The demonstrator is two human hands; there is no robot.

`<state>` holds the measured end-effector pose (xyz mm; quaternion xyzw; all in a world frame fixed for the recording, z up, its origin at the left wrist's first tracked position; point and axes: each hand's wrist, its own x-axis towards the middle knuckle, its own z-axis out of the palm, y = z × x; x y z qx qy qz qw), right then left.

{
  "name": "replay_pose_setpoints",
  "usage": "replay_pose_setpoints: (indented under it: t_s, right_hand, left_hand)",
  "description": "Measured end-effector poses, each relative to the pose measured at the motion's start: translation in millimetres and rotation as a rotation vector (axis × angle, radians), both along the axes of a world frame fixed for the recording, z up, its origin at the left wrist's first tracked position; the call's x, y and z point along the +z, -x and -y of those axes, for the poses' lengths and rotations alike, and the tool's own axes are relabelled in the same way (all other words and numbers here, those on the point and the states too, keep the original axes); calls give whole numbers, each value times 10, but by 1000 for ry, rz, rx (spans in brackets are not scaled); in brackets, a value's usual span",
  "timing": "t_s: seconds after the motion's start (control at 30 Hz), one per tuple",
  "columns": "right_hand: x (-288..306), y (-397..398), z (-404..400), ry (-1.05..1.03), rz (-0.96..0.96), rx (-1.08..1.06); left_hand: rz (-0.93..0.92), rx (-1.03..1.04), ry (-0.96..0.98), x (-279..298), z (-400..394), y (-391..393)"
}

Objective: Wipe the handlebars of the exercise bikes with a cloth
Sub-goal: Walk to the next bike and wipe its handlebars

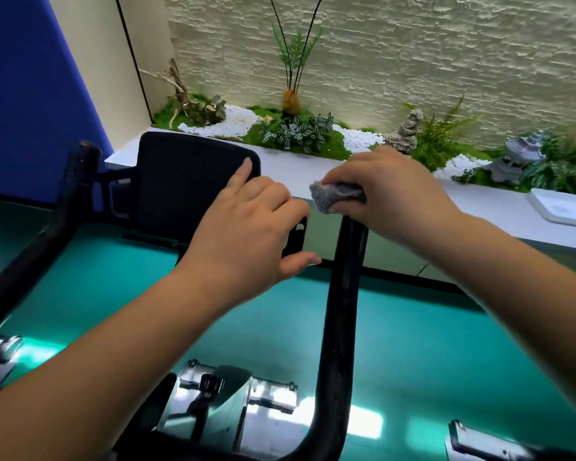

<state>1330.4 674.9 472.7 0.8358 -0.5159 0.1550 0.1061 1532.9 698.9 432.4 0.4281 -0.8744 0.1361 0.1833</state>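
The black right handlebar (pixel 341 314) of an exercise bike rises from the bottom centre toward the middle of the view. My right hand (pixel 389 194) grips a grey cloth (pixel 333 194) wrapped over the bar's top end. The left handlebar (pixel 64 207) curves up along the left side, untouched. My left hand (pixel 246 227) holds the right edge of the black console screen (pixel 187 184) between the two bars, with the forefinger laid on the screen's face and the thumb under its bracket.
Beyond the bike runs a white ledge (pixel 499 217) with a planter of ferns, white pebbles and stone ornaments (pixel 406 131). A white tray (pixel 566 204) lies on the ledge at the right. The floor (pixel 429 327) is teal; metal bike frame parts (pixel 246 394) sit below.
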Motion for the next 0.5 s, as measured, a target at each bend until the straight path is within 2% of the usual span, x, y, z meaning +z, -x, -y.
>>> replay_pose_setpoints:
  t_s: [0.17,0.3,0.5]
  right_hand:
    - [119,-52,-22,-139,-342,94]
    - [239,-98,96,-143,-407,63]
    - [203,-235,35,-275,-556,145]
  left_hand:
    - [-52,-39,11,-32,13,-28]
    - [-86,-66,29,-51,24,-50]
    - [-135,-88,30,-65,31,-61]
